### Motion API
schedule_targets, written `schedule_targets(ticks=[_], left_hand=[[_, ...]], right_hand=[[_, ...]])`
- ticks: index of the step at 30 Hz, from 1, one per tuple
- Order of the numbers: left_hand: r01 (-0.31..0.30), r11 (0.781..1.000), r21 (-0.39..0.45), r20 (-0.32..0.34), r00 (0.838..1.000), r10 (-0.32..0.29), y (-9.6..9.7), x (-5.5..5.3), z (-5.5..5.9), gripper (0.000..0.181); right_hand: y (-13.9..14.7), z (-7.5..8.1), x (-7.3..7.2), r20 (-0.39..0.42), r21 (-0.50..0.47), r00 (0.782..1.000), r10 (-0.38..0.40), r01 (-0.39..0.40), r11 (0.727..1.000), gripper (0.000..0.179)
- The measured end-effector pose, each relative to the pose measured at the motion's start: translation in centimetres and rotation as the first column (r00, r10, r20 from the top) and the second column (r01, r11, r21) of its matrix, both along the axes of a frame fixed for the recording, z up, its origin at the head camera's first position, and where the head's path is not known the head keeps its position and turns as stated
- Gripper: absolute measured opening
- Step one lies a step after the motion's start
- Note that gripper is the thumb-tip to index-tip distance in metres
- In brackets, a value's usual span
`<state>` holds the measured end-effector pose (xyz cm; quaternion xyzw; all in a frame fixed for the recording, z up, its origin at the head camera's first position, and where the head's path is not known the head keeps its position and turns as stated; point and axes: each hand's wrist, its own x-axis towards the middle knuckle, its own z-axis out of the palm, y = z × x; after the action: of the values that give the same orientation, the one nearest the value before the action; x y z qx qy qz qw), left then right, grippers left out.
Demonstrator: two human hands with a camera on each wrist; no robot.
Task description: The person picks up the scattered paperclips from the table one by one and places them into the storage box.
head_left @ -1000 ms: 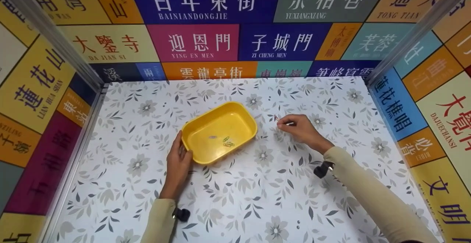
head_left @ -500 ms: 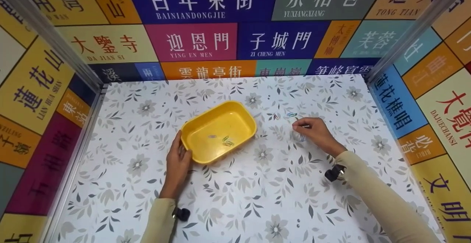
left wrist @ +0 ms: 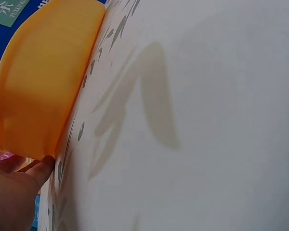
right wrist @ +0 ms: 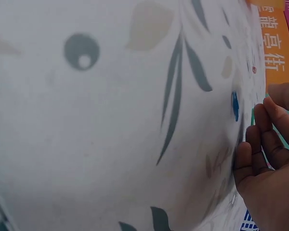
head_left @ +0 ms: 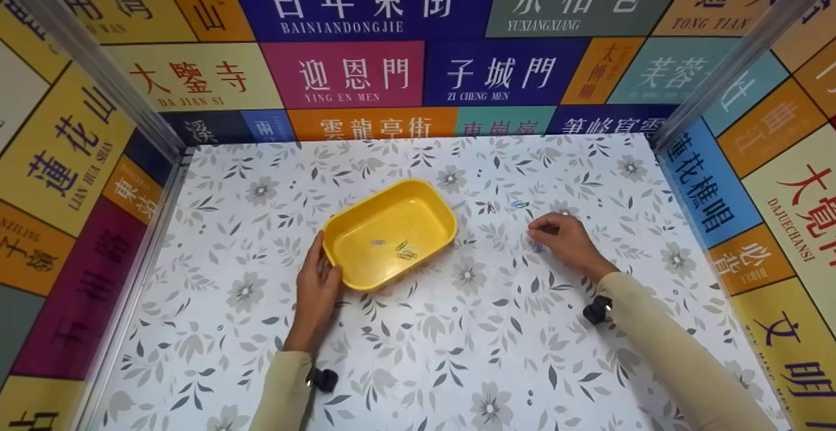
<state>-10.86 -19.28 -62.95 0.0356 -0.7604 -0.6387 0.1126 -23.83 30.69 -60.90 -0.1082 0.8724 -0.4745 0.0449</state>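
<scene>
A yellow plastic tray (head_left: 366, 212) lies at an angle on the table, with several paper clips (head_left: 405, 253) and a lone pale clip (head_left: 378, 243) inside. My left hand (head_left: 317, 284) grips its left end; the left wrist view shows the thumb pressed against the tray's outer wall (left wrist: 43, 82). My right hand (head_left: 567, 241) is low over the table right of the tray, thumb and forefinger tips close together. Just below those fingertips lies a blue paper clip (head_left: 537, 247), which the right wrist view shows as a blue clip (right wrist: 235, 106) on the table. Whether the fingertips pinch anything is hidden.
Between tray and right hand lie a red paper clip (head_left: 491, 207) and a small group of blue and green clips (head_left: 520, 204). A floral sheet (head_left: 418, 366) covers the table. Panels with Chinese lettering (head_left: 343, 75) wall in the back and sides.
From beside the red clip, my right hand has moved right and slightly toward me, uncovering the blue and green clips. Over the last half second it shifts slightly. Left hand and tray stay put.
</scene>
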Motion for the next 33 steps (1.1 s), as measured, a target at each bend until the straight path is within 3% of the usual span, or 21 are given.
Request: schedule_targets(ticks=[8,19,27,33], left_hand=[[0.008,1.000,0.001,-0.030,1.000,-0.008,-0.1,0.0,-0.2,0.075],[0.004,1.000,-0.007,-0.009,1.000,-0.004,-0.1,-0.1,0.1,0.076],[0.001,1.000,-0.010,-0.023,1.000,-0.002,-0.1,-0.1,-0.1,0.075],[0.004,1.000,-0.015,-0.018,1.000,-0.004,0.0,-0.1,0.0,0.075]], right_hand=[[-0.4,-0.8,-0.6,-0.041,-0.025,0.999,0.032,-0.033,0.999,0.015],[-1.4,-0.7,-1.4,-0.120,-0.003,0.985,0.123,-0.124,0.992,0.013],[-1.9,-0.8,-2.2,-0.121,-0.004,0.979,0.166,-0.167,0.986,0.019],[-2.2,-1.0,-2.7,-0.074,0.024,0.981,0.177,-0.176,0.984,0.022]])
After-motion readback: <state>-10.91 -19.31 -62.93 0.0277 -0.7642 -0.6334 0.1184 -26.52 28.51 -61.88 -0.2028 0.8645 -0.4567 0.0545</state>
